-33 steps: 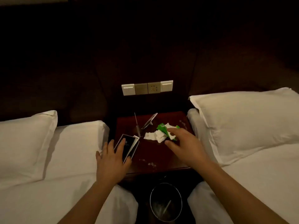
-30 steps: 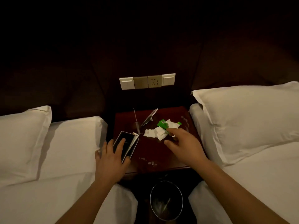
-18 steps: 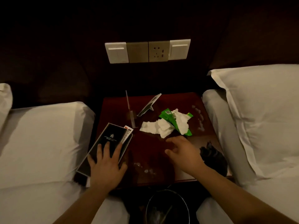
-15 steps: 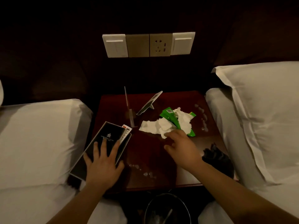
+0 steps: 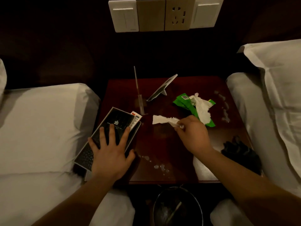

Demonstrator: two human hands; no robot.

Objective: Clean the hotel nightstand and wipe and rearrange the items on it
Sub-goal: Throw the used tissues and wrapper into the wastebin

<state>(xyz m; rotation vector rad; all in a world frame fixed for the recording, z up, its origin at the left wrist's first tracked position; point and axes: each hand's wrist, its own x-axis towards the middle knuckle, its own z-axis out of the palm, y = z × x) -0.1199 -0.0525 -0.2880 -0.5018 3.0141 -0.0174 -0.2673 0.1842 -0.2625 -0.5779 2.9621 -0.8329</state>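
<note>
Nightstand (image 5: 179, 82) looks early in the job, by my read: top is cluttered & wet, w/ droplets near the front edge at 6 o'clock and more along the right side at 3 o'clock, so wiping seems barely begun. Right hand (image 5: 193, 136) is pinched closed on one end of a crumpled white tissue (image 5: 162, 120) near table centre; tissue's long axis runs 9-to-3, free end pointing to 9 o'clock, and I can't tell if that end rests on the wood. Left hand (image 5: 109, 154) lies flat, fingers spread, gripping nothing, pressing on a black booklet (image 5: 117, 119) at 8 o'clock. Booklet overhangs the left edge toward the bed; long axis runs 7-to-1, top corner aiming at 1 o'clock, w/ a white card (image 5: 136, 119) poking out by that corner. Green wrapper (image 5: 184, 103) w/ more tissue on it sits at 2 o'clock, small tilted stand-up card (image 5: 162, 88) at 12, thin upright sign (image 5: 138, 92) just left of it. Dark cloth-like lump (image 5: 239, 149) at 4 o'clock, hard to make out. Bin (image 5: 177, 207) sits below front edge. Left to do, prob.: bin rubbish, wipe top & items, rearrange.
</note>
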